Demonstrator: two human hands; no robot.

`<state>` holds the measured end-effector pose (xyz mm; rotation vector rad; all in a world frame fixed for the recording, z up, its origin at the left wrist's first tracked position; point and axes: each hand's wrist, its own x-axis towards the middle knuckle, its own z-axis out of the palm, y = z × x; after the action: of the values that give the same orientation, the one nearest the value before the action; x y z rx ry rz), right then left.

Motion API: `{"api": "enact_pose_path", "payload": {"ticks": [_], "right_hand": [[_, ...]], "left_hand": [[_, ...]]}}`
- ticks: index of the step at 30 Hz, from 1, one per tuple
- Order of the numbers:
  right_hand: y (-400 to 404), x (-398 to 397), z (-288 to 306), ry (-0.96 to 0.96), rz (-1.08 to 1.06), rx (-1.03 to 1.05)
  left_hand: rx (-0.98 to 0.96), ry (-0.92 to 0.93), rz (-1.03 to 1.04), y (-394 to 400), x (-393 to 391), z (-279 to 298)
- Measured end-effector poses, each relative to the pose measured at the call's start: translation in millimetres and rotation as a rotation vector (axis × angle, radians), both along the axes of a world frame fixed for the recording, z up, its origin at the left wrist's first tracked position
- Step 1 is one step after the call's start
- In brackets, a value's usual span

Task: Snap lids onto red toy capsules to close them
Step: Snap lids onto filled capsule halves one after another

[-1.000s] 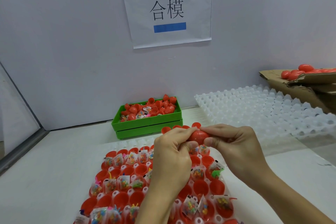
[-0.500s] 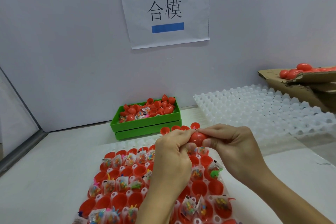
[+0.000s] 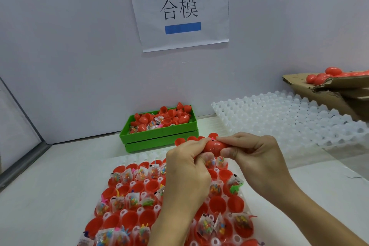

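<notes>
On the left, the green bin (image 3: 159, 136) sits on the desk (image 3: 50, 185) against the wall, heaped with loose glossy red shells and crinkly toy packets. Nearer me, the tray (image 3: 151, 154) of open capsule halves (image 3: 131, 219) lies under both wrists, smooth red cups in a white moulded grid, some stuffed with clear bags of bright bits, some bare.

Above it the left hand (image 3: 187, 168) pinches one end of the red capsule (image 3: 214, 145), fingertips bunched tight on it. The right hand (image 3: 257, 156) pinches the other end, thumb beneath and fingers curled over the top, the two halves meeting at a visible seam between them.

What worries me is that seam: the plastic looks slick and rounded, so if the push goes off-axis one half could skid out, or the lid could seat crooked and not click. A packet corner caught in the rim might also stop it closing.

Further right, an empty translucent white tray (image 3: 289, 122), dimpled like an egg flat, and a torn cardboard box (image 3: 319, 90) holding closed red eggs.
</notes>
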<state>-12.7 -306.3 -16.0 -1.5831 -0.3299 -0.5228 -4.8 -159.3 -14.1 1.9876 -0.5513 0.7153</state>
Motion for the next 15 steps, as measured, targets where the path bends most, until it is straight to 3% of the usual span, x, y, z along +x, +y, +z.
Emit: {"api": "enact_pose_path", "payload": {"ticks": [6,15], "right_hand": [[-0.9,0.5,-1.1,0.014,0.003,0.027],[6.3,1.5,-6.7,0.025,-0.017,0.035]], "left_hand": [[0.057,-0.066,0.006,-0.8,-0.5,1.1],[-0.019,0.018,-0.043,-1.1,0.3,-3.6]]}}
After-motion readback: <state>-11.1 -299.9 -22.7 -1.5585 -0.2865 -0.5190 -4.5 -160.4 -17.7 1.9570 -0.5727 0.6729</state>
